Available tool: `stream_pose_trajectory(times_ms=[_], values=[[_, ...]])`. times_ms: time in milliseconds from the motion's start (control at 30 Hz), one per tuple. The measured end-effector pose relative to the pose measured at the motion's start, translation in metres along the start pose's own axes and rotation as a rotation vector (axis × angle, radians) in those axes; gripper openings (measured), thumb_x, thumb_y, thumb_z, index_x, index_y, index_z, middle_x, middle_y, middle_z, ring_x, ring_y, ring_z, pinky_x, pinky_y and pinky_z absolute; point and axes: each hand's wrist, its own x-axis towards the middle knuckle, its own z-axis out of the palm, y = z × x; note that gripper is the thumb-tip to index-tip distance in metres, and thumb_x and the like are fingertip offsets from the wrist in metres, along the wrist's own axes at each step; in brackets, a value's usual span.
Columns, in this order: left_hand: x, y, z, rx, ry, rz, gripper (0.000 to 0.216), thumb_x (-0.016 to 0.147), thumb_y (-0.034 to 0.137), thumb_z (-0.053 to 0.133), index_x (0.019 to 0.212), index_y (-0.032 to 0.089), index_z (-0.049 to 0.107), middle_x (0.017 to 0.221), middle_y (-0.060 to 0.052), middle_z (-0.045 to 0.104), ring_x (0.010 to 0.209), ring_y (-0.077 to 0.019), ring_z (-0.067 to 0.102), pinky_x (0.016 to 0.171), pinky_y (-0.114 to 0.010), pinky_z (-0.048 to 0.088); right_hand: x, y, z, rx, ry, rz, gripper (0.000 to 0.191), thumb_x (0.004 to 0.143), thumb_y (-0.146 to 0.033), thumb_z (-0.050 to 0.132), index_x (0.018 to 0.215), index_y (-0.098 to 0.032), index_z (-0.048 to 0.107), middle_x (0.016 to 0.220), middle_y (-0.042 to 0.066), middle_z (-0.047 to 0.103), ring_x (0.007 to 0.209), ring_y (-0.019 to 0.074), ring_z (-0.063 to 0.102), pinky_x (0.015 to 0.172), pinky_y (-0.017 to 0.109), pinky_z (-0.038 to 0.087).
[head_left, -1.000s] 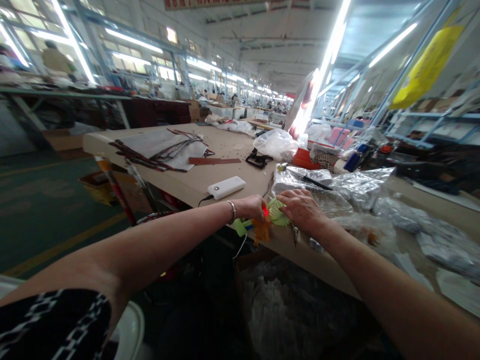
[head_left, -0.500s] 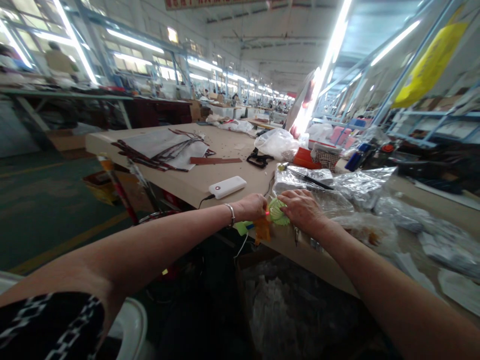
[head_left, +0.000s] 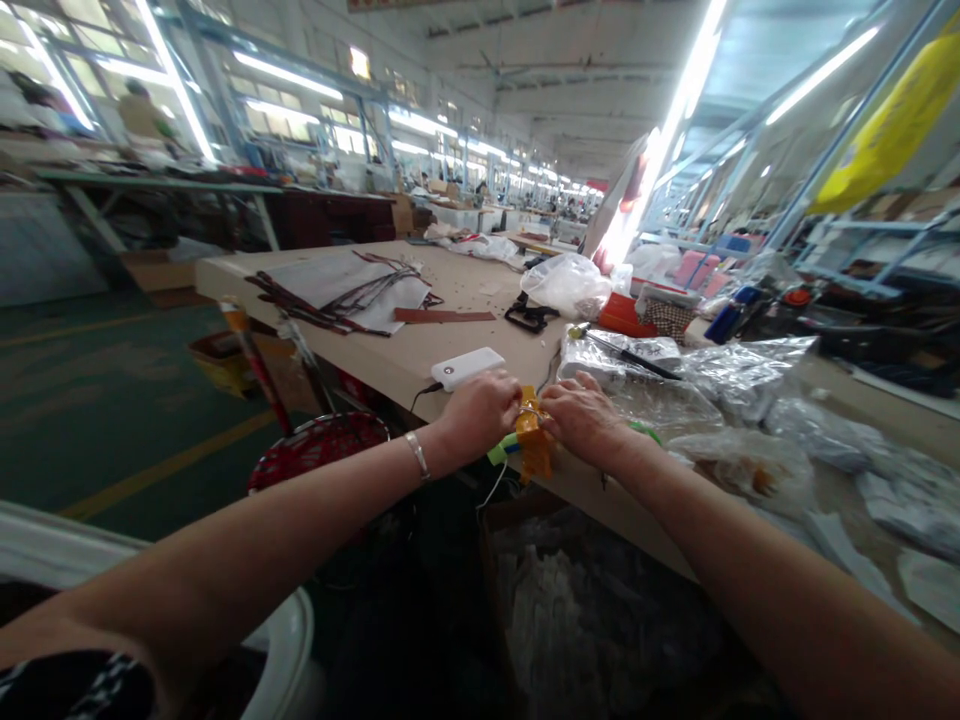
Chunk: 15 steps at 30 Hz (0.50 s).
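Observation:
My left hand (head_left: 480, 410) and my right hand (head_left: 583, 422) meet at the front edge of a long beige worktable (head_left: 465, 290). Between them hangs a small orange piece (head_left: 531, 440) on a thin metal ring, and both hands pinch it from either side. A light green and blue handle (head_left: 502, 450) pokes out below my left hand. A sliver of a green part (head_left: 646, 432) shows behind my right hand. I wear a thin bracelet (head_left: 415, 456) on the left wrist.
A white power bank (head_left: 466, 368) with a cable lies just beyond my left hand. Crinkled clear plastic bags (head_left: 720, 375) cover the table on the right. Dark straps (head_left: 337, 295), a brown strip (head_left: 444, 316), a black clip (head_left: 529, 316) lie farther back. A bin of plastic (head_left: 592, 610) sits below the edge.
The round green part that my right hand covered has dropped behind that hand. Both hands have closed together on the orange piece, which now hangs between them. The view shifted slightly.

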Motion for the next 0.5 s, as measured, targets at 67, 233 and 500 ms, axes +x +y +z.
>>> stream_pose_trajectory(times_ms=[67,233,500], values=[[-0.019,0.008,0.004,0.026,0.02,0.054,0.024,0.089,0.022,0.039,0.086,0.015,0.061,0.09,-0.009,0.063,0.087,-0.0209,0.057,0.082,-0.033,0.044,0.004,-0.001,0.0,-0.01,-0.034,0.001,0.019,0.089,-0.028,0.049,0.091,-0.022,0.066,0.101,0.006,0.067,0.103,0.0242,0.055,0.103,0.047,0.025],[-0.038,0.023,0.043,0.169,-0.006,0.134,0.022,0.085,0.013,0.042,0.102,0.014,0.056,0.096,-0.01,0.063,0.087,-0.0237,0.057,0.076,-0.036,0.045,0.013,-0.005,0.001,-0.026,-0.119,0.035,0.02,0.087,-0.025,0.049,0.085,-0.022,0.068,0.093,0.006,0.069,0.096,0.024,0.059,0.093,0.042,0.035],[-0.032,0.024,0.073,0.216,0.041,0.001,0.03,0.09,0.014,0.031,0.113,0.014,0.051,0.097,-0.012,0.062,0.084,-0.024,0.058,0.07,-0.038,0.042,0.019,-0.006,0.004,-0.054,-0.157,0.079,0.018,0.083,-0.026,0.052,0.078,-0.022,0.069,0.092,0.006,0.07,0.093,0.023,0.059,0.084,0.037,0.037]])
